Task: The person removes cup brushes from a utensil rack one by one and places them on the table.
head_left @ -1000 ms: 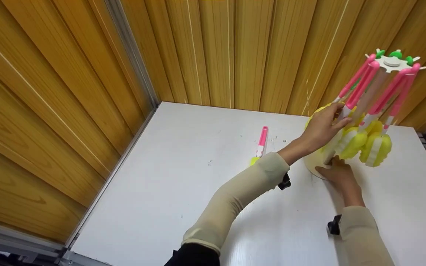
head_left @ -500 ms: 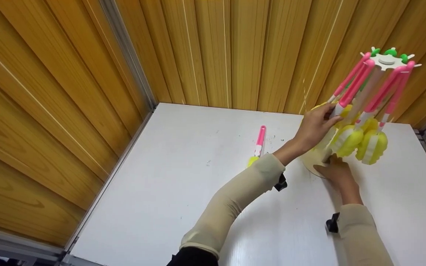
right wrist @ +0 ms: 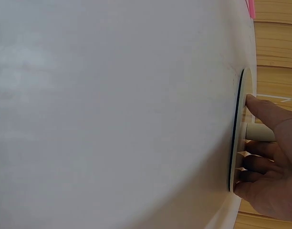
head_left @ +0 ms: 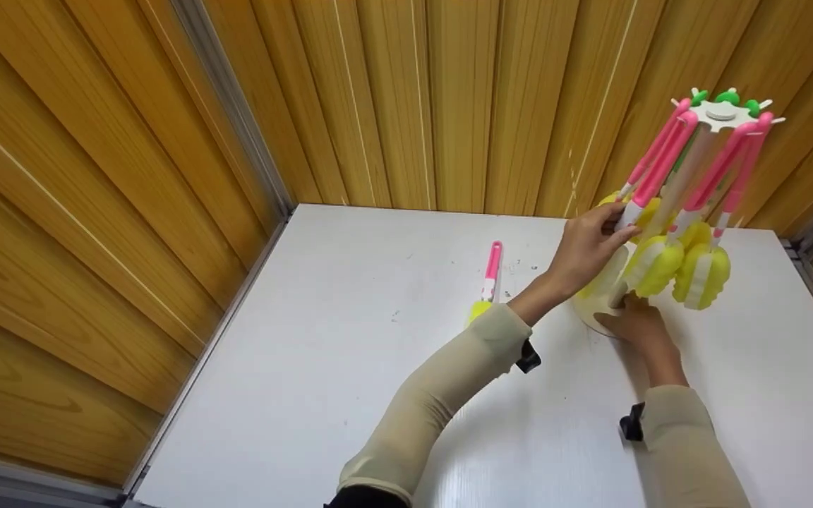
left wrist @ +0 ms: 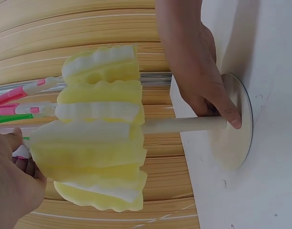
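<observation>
A white stand [head_left: 720, 113] with a hooked top disc stands at the table's right back. Sponge brushes with yellow-and-white heads hang around its pole [left wrist: 179, 125], most with pink handles, a few with green ends. My left hand [head_left: 585, 248] pinches one hanging sponge brush [head_left: 663, 164] at the white lower part of its handle. Low down, my right hand [head_left: 641, 328] grips the stand's round base [left wrist: 237, 143], thumb on its top face and fingers around the foot of the pole. In the right wrist view the base [right wrist: 237, 138] lies against the table.
Another pink-handled sponge brush [head_left: 493, 262] lies on the white table [head_left: 308, 339], its yellow head partly behind my left sleeve [head_left: 442, 381]. Wood-look panels [head_left: 463, 106] rise close behind the stand, with a second panel wall [head_left: 82, 212] at the left.
The head view has shifted slightly, so the stand and hands appear a little further left. Both hands keep the same hold, and the brush on the table stays where it lay.
</observation>
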Demonstrator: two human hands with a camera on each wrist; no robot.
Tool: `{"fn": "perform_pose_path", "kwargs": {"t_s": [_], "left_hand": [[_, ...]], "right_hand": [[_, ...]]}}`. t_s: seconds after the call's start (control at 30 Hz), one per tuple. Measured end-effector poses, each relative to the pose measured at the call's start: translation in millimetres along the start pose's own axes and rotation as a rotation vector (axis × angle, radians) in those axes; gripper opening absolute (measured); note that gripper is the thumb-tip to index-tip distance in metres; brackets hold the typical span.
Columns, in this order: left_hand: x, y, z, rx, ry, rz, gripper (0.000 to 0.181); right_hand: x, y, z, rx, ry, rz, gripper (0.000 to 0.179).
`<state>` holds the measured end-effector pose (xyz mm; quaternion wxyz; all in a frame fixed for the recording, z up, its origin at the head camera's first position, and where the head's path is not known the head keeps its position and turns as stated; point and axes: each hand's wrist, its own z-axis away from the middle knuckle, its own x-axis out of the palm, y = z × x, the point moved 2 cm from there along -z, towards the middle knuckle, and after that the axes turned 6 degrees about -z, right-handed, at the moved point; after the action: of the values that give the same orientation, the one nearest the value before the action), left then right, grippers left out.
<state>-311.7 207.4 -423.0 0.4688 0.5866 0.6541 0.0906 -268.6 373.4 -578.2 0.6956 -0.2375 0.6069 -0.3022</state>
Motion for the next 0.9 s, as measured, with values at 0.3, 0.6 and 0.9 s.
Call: {"fn": "perform_pose_path", "kwargs": {"t_s": [0.3, 0.6, 0.9], "left_hand": [[-7.9, -0.9, 11.8, -0.008, 0.042, 0.080, 0.037], [-14.4, 0.2, 18.2, 0.010, 0.072, 0.106, 0.038], [-16.1, 0.7, 25.8, 0.019, 0.092, 0.113, 0.039]], "right_hand": [[2.5, 2.3, -3.6, 0.004, 0.007, -0.007, 0.077], [1.8, 5.1, -6.5, -0.022, 0.031, -0.017, 0.079], [1.8, 6.4, -5.9, 0.005, 0.022, -0.039, 0.087]]}}
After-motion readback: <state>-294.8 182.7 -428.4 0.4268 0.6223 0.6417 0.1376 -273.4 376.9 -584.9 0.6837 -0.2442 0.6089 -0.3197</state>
